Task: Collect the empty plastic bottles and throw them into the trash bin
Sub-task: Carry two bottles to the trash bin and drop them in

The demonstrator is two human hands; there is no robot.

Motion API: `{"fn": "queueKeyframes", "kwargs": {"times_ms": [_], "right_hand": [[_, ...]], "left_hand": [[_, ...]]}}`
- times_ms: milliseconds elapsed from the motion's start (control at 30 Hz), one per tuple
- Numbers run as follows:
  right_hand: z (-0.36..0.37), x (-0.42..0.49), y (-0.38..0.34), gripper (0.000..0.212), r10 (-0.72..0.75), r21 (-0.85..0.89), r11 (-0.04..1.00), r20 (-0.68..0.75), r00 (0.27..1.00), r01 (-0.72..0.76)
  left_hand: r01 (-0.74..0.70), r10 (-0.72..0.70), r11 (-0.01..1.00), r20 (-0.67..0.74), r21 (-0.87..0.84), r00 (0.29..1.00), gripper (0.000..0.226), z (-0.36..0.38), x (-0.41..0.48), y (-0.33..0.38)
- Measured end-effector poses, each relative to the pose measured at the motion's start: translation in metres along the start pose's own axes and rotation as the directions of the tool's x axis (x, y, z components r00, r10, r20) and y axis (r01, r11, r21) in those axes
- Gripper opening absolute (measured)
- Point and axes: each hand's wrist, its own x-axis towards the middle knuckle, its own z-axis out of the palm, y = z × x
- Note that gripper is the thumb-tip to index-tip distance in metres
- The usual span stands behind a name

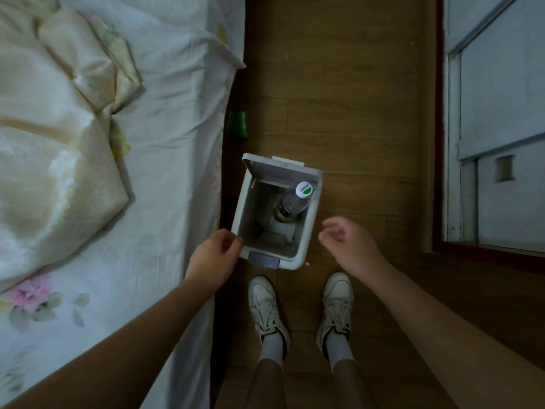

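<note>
- A person stands over a white trash bin (239,199) on the wooden floor (354,98) of a bedroom. The bin's lid (283,170) is tipped up at the far edge and a grey pedal (264,260) faces the person's feet.
- A clear plastic bottle (290,205) sits inside the bin. It leans into the far right corner, and its white-and-green cap (304,189) reaches up to the rim.
- The left hand (213,256) is at the bin's near left corner with its fingers curled in, fingertips at the rim. From here one cannot tell whether they actually grasp the rim or only touch it.
- The right hand (348,240) hovers just right of the bin, apart from it. Its fingers are loosely bent and it holds nothing.
- A small green object (238,125), too dim to identify, lies on the floor beyond the bin, against the bed's edge.
- The bed takes up the left side, with a floral sheet (165,143) and a rumpled cream quilt (59,128).
- White sneakers (267,305) are planted near the bin, one on either side of its near edge.
- A pale sliding door (495,98) in a dark red frame runs along the right.
</note>
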Motion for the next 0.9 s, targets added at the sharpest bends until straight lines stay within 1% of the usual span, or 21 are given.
{"fn": "queueKeyframes", "kwargs": {"times_ms": [100,167,233,267,300,367,433,467,567,733,833,900], "right_hand": [[0.005,0.014,-0.018,0.046,-0.056,-0.005,0.998,-0.1,0.993,0.055],[0.012,0.027,-0.03,0.055,-0.073,0.008,0.997,-0.143,0.987,0.075],[0.021,0.043,-0.037,0.061,-0.031,0.065,0.997,-0.161,0.987,0.042],[0.026,0.051,-0.038,0.061,0.007,0.093,0.996,-0.178,0.984,0.009],[0.03,0.059,-0.039,0.056,0.047,0.111,0.994,-0.209,0.977,-0.024],[0.038,0.07,-0.038,0.041,0.099,0.14,0.988,-0.296,0.95,-0.059],[0.044,0.074,-0.035,0.028,0.096,0.154,0.987,-0.351,0.931,-0.043],[0.045,0.073,-0.033,0.026,0.09,0.15,0.988,-0.358,0.93,-0.038],[0.051,0.056,-0.027,0.026,0.058,0.095,0.995,-0.333,0.941,-0.028],[0.058,0.03,-0.026,0.027,-0.057,0.0,0.998,-0.239,0.969,0.059],[0.059,0.025,-0.028,0.038,-0.09,-0.063,0.995,-0.127,0.988,0.082],[0.061,0.019,-0.031,0.048,-0.069,-0.049,0.997,-0.033,0.997,0.067]], "left_hand": [[-0.014,0.014,1.0,-0.012,0.019,1.0,0.02,-0.006,-0.008,-0.012],[-0.055,0.055,0.998,-0.01,0.024,0.998,0.017,-0.011,-0.012,-0.02],[-0.097,0.098,0.994,-0.004,0.046,0.995,0.016,-0.016,-0.014,-0.027],[-0.115,0.115,0.992,-0.001,0.059,0.993,0.018,-0.018,-0.014,-0.031],[-0.128,0.129,0.989,-0.001,0.071,0.992,0.02,-0.019,-0.013,-0.035],[-0.136,0.137,0.987,-0.006,0.084,0.99,0.025,-0.019,-0.011,-0.044],[-0.131,0.134,0.988,-0.026,0.077,0.991,0.025,-0.019,-0.009,-0.052],[-0.127,0.13,0.989,-0.036,0.07,0.991,0.023,-0.019,-0.008,-0.056],[-0.116,0.118,0.992,-0.029,0.058,0.993,0.019,-0.018,-0.012,-0.061],[-0.068,0.068,0.996,-0.006,0.052,0.998,0.019,-0.016,-0.026,-0.064],[-0.062,0.062,0.996,0.002,0.062,0.998,0.019,-0.022,-0.036,-0.062],[-0.06,0.06,0.995,0.006,0.085,0.998,0.016,-0.028,-0.045,-0.062]]}}
